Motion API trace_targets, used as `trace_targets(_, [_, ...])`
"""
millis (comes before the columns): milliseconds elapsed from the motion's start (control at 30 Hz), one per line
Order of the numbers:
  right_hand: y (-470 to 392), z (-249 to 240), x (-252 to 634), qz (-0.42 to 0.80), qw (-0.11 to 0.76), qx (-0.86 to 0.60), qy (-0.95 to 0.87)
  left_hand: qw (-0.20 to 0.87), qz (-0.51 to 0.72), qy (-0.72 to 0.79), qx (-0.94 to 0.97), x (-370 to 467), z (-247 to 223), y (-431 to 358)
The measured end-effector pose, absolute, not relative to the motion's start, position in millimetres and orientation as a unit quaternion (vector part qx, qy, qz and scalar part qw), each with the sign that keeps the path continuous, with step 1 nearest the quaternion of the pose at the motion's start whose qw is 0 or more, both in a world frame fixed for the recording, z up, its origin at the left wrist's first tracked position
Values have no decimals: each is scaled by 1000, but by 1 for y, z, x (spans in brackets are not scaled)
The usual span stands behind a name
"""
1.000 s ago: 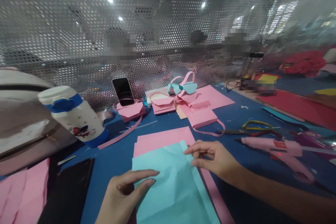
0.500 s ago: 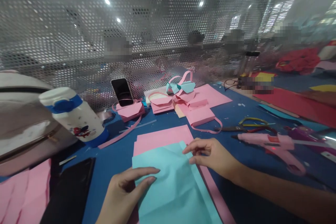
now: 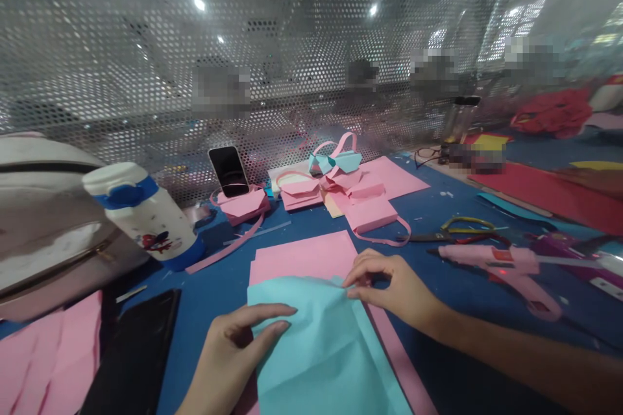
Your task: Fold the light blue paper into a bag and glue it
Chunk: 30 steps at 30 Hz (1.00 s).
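Note:
A large light-blue paper, creased and bulging, lies on pink sheets at the front of the blue table. Thumb and fingertips of my right hand pinch its top right corner. Over the paper's left part rests my left hand, its thumb and index finger a little apart with nothing between them. Small pink paper bags with strap handles stand beyond the sheets, and a light-blue one is behind them.
On the left are a bottle, a backpack, a black case and pink paper. A phone leans upright behind. To the right lie scissors and a pink glue gun. A perforated metal panel stands behind.
The fingertips of my right hand have closed on the blue paper's corner. That top edge has shifted toward me and bulges up. My left hand has barely moved.

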State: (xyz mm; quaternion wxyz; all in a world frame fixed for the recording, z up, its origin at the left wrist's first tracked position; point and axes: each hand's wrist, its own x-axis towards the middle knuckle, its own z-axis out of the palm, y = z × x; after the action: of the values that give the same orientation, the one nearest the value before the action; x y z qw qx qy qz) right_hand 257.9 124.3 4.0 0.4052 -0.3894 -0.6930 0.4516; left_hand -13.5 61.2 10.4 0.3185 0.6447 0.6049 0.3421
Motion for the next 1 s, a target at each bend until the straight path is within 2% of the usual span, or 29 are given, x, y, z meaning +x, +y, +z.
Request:
trace_targets(233, [126, 5, 258, 538, 369, -400, -644, 317, 371, 584, 649, -8, 14, 61])
trace_targets(533, [122, 10, 255, 565, 349, -394, -635, 330, 407, 596, 608, -3, 12, 62])
trace_targets(1000, [125, 13, 257, 552, 342, -387, -654, 349, 368, 588, 630, -3, 15, 62])
